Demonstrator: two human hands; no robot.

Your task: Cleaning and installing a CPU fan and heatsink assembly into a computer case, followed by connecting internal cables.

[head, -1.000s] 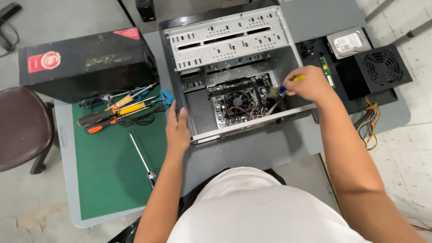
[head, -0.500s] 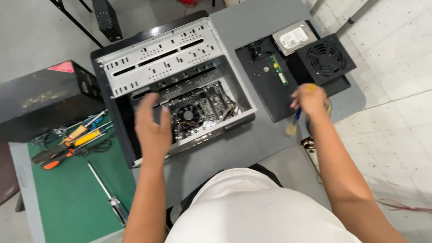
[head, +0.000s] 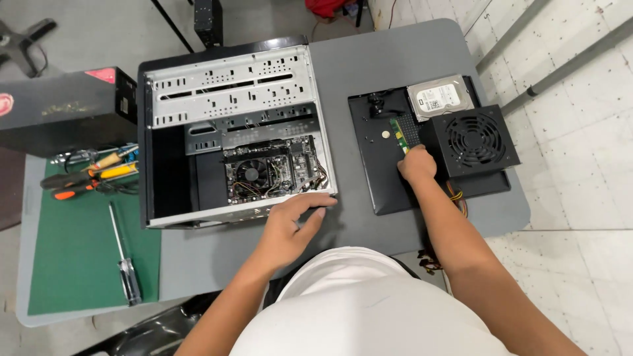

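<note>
An open computer case point(head: 231, 86) lies on its side on the grey table point(head: 389, 59), its motherboard and cooler fan point(head: 264, 173) showing. My left hand point(head: 290, 224) rests flat at the case's near right corner, thumb on the rim, fingers spread and holding nothing. To the right, my right hand point(head: 417, 163) sits curled on a black side panel point(head: 386, 188). It touches the near end of a green memory stick point(head: 401, 134), beside the black power supply point(head: 471, 142). What its fingers enclose is hidden.
A silver hard drive point(head: 438, 99) lies on the panel behind the power supply. At left a green mat point(head: 79, 264) holds a long screwdriver point(head: 124, 254) and several orange and yellow hand tools point(head: 92, 175). A black box point(head: 59, 109) stands at far left.
My right hand came out of the case and moved right onto the black panel. My left hand slid from the case's left side to its near right corner. The view shifted right.
</note>
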